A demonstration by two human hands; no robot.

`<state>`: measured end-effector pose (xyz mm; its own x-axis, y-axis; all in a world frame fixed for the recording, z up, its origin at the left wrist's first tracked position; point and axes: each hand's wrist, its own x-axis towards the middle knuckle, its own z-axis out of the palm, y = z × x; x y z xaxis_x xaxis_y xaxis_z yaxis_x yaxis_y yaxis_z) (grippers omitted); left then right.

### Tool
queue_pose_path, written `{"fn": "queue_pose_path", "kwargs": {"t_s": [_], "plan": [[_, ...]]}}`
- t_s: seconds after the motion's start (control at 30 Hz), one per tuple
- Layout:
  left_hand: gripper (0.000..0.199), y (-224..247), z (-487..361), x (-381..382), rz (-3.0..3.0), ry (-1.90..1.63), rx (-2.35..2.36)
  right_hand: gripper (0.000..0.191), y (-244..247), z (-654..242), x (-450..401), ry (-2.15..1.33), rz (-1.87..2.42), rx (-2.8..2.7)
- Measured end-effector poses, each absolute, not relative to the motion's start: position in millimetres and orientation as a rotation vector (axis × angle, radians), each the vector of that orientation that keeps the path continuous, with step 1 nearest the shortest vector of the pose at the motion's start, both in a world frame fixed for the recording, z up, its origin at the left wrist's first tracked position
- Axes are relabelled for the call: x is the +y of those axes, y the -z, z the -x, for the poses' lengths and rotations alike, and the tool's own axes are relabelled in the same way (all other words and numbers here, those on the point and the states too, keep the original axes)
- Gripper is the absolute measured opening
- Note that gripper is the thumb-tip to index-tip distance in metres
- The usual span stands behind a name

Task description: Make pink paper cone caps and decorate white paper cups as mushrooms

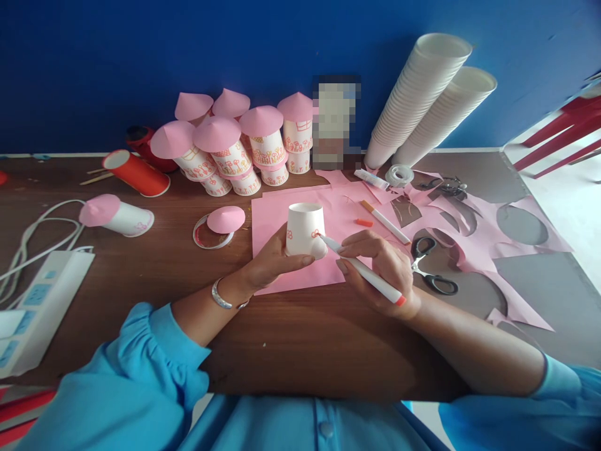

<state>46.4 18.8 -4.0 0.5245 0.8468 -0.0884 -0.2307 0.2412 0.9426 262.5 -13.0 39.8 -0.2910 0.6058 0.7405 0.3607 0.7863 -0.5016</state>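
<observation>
My left hand (275,260) grips a white paper cup (304,227), upside down, over a sheet of pink paper (282,279). Small red flowers are drawn on the cup near its wide rim. Between the fingers of my right hand (382,266) is a white marker (370,279) with a red end, its tip touching one of the flowers. On the pink paper lie a red marker cap (364,222) and another marker (385,222) with an orange end. Black-handled scissors (432,266) rest just right of my right hand.
Paper-cup towers with pink cone roofs (216,134) stand along the blue wall, beside a red cylinder (136,172). Tall cup stacks (417,94) lean at the back right. Cut pink scraps (516,288) cover the right side. A power strip (47,307) with cables lies left.
</observation>
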Motion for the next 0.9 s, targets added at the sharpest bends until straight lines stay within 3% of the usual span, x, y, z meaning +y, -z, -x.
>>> {"fn": "queue_pose_path", "kwargs": {"t_s": [0.9], "plan": [[0.049, -4.2, -48.8, 17.4, -1.059, -0.837, 0.738, 0.018, -39.0, -261.5, -14.3, -0.290, 0.740, -1.913]]}}
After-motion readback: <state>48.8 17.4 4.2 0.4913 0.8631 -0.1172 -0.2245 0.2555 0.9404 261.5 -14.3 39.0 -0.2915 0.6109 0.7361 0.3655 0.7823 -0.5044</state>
